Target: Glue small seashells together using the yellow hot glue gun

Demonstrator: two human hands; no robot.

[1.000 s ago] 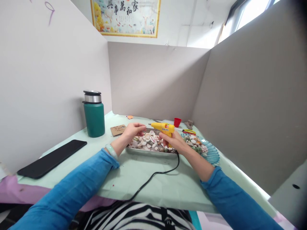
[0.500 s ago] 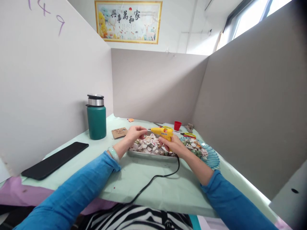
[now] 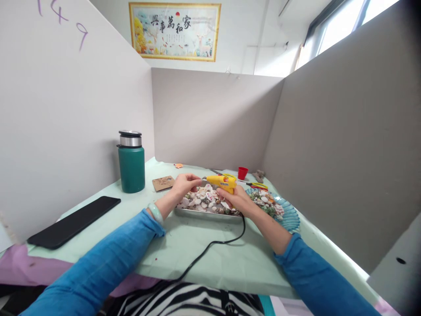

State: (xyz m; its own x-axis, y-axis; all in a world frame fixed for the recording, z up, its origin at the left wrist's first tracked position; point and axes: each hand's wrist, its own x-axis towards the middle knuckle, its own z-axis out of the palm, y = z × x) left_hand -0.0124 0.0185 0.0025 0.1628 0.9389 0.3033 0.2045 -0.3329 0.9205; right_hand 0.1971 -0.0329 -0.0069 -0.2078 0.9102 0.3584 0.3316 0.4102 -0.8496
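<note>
A yellow hot glue gun [image 3: 219, 181] is gripped in my right hand [image 3: 237, 199], its nozzle pointing left. Close to that nozzle, my left hand [image 3: 184, 184] has its thumb and fingers pinched together; whatever they hold is too small to make out. Both hands are above a shallow metal tray [image 3: 207, 214] full of shells [image 3: 204, 198]. From the glue gun a black cord [image 3: 213, 242] runs down across the table toward me. A blue ribbed plate [image 3: 291, 215] with more shells and small stones on it lies to the right, beside my right wrist.
A green flask [image 3: 131, 169] stands at the left, with a long black flat object [image 3: 75, 221] in front of it. Behind the tray are a brown card [image 3: 163, 183], an orange piece [image 3: 178, 166], a red cup [image 3: 242, 173] and yellow-handled pliers [image 3: 259, 186]. Grey panels enclose the table.
The view has shifted very slightly. Both hands and the glue gun keep nearly the same positions over the tray.
</note>
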